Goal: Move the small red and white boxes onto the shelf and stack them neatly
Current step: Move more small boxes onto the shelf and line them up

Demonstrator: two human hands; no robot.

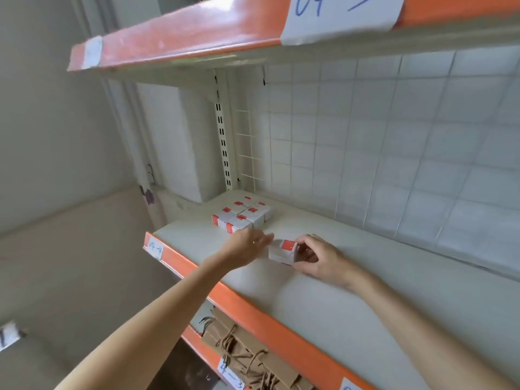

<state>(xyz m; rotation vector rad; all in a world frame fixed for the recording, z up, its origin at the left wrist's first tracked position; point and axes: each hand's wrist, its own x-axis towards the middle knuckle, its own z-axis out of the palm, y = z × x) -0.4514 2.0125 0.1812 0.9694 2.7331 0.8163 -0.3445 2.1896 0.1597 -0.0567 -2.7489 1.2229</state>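
Several small red and white boxes [244,215] sit in a tight block at the back left of the white shelf [351,277]. Another small red and white box [282,251] rests on the shelf in front of that block, and my right hand [318,258] grips it from the right side with curled fingers and thumb. My left hand [249,244] reaches in from the left with straight fingers. Its fingertips lie at the left edge of that box, just below the block. It holds nothing.
The shelf has an orange front lip [253,308] with a paper label [155,247]. A wire grid back panel [380,142] closes the rear. Another orange shelf [183,38] hangs overhead. Brown paper bags with cord handles [247,350] lie on the shelf below.
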